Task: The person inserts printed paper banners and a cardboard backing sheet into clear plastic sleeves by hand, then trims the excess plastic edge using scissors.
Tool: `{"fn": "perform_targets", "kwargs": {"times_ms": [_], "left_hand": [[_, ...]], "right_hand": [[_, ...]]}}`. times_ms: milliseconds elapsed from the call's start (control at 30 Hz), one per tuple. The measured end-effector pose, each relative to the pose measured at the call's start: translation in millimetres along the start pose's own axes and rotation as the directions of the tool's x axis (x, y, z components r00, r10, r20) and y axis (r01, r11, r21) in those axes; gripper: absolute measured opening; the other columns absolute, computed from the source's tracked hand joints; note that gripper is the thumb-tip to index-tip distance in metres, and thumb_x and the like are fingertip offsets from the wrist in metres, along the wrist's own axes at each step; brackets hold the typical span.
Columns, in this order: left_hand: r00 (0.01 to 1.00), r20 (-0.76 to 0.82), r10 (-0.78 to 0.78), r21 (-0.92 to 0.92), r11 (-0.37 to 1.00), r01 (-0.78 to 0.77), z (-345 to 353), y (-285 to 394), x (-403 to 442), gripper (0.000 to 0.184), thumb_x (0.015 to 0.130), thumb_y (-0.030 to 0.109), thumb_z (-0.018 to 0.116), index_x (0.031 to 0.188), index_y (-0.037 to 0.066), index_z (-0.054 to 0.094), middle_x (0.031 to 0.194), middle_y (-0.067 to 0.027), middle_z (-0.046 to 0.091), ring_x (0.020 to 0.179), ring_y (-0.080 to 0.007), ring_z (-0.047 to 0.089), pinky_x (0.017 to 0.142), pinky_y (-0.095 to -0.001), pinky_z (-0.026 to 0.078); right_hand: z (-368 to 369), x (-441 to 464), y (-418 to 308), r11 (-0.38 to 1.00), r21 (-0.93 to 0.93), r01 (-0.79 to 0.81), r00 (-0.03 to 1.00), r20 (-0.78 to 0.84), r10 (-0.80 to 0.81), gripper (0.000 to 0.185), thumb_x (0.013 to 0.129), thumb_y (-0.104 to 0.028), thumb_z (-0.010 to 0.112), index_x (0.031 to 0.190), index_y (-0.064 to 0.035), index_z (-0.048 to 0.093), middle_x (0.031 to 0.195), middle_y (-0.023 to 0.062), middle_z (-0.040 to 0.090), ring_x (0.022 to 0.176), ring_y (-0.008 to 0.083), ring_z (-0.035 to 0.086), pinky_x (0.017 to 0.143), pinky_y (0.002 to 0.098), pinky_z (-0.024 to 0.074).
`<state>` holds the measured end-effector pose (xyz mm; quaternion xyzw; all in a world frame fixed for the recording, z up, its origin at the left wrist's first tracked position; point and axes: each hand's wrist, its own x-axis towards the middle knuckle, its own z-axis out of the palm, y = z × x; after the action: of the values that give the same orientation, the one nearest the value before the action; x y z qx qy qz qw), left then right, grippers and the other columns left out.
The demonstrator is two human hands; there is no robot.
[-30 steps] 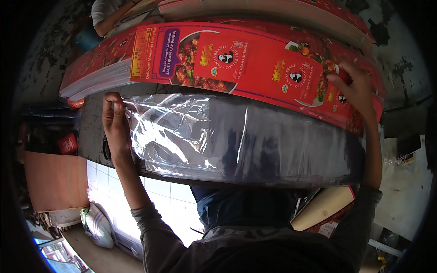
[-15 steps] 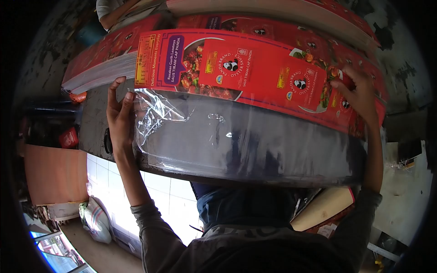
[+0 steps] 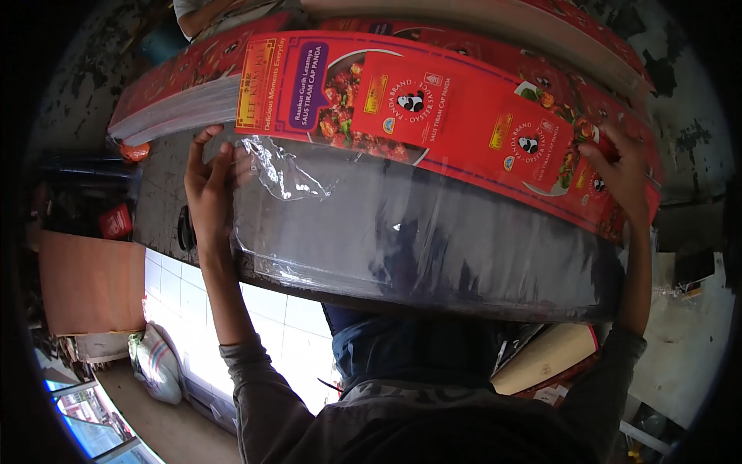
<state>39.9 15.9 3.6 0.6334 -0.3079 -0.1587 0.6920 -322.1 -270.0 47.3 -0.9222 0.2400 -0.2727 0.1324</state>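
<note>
A long red printed sheet [image 3: 479,100] with panda oyster sauce artwork lies across the middle, its near edge over clear plastic film [image 3: 348,224]. The film looks like a stack of sleeves, shiny and crinkled at its upper left corner. My left hand [image 3: 210,182] is at the film's left edge, thumb and fingers curled about it; some fingers show blurred through the plastic. My right hand [image 3: 626,170] grips the red sheet near its right end, thumb on the print; its other fingers are partly hidden.
Behind the sheet rises a stack of similar red prints [image 3: 178,97], with another long stack [image 3: 479,23] farther back. A black scissor-like handle [image 3: 185,228] lies on the dark table left of the film. Another person's arm [image 3: 205,15] shows at the top left.
The red sheet has shifted slightly right and away from me, with my right hand on it. My left hand's fingers have closed in further around the film's edge.
</note>
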Motion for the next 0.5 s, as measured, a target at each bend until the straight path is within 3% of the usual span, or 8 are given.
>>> {"fn": "perform_targets", "kwargs": {"times_ms": [133,233,333,433,500], "left_hand": [[1.0,-0.002,-0.017,0.02,1.0,0.017,1.1,1.4,0.0,0.028,0.086,0.009,0.047,0.112,0.002,0.04,0.078,-0.0107,0.061,0.073,-0.0151,0.062,0.06,-0.0209,0.049],[1.0,-0.008,-0.019,0.048,0.999,0.02,4.2,3.0,-0.5,0.027,0.087,0.01,0.047,0.111,0.001,0.04,0.079,-0.0118,0.061,0.074,-0.0156,0.062,0.061,-0.0211,0.049],[1.0,-0.004,0.002,0.047,0.999,-0.002,4.3,2.8,-0.5,0.027,0.087,0.011,0.046,0.11,0.001,0.039,0.08,-0.0126,0.062,0.074,-0.0157,0.062,0.061,-0.0211,0.049],[1.0,0.005,0.018,0.061,0.998,-0.019,1.4,2.3,-0.1,0.025,0.087,0.012,0.046,0.109,0.001,0.039,0.081,-0.0131,0.062,0.074,-0.0156,0.062,0.061,-0.0209,0.048],[1.0,0.008,0.021,0.077,0.997,-0.021,1.2,2.3,-0.7,0.024,0.087,0.012,0.046,0.108,0.002,0.039,0.082,-0.0133,0.062,0.074,-0.0156,0.062,0.061,-0.0206,0.048]], "right_hand": [[-5.4,0.1,-3.6,0.994,-0.109,0.004,1.0,0.02,-0.002,0.035,0.069,-0.022,0.069,0.097,-0.0043,0.059,0.078,0.01,0.062,0.066,0.0161,0.06,0.059,0.0268,0.0438],[-4.8,-2.8,-0.9,0.999,0.01,-0.052,0.998,-0.021,0.052,0.036,0.068,-0.023,0.069,0.097,-0.0046,0.058,0.077,0.009,0.062,0.066,0.0183,0.06,0.059,0.0269,0.0437],[-5.5,-0.9,-3.4,0.999,-0.037,0.03,0.999,-0.036,-0.031,0.036,0.068,-0.024,0.069,0.096,-0.0041,0.058,0.076,0.0089,0.061,0.065,0.0182,0.06,0.058,0.0269,0.0439],[-8.8,0.0,-6.3,0.991,-0.118,-0.065,0.996,0.047,0.071,0.035,0.069,-0.024,0.068,0.096,-0.004,0.058,0.076,0.0093,0.06,0.063,0.0184,0.059,0.058,0.0274,0.0437],[-7.2,0.4,-4.2,0.994,-0.103,-0.045,0.998,0.037,0.049,0.035,0.069,-0.025,0.068,0.095,-0.0041,0.058,0.075,0.0094,0.06,0.062,0.0187,0.058,0.057,0.0276,0.0433]]}}
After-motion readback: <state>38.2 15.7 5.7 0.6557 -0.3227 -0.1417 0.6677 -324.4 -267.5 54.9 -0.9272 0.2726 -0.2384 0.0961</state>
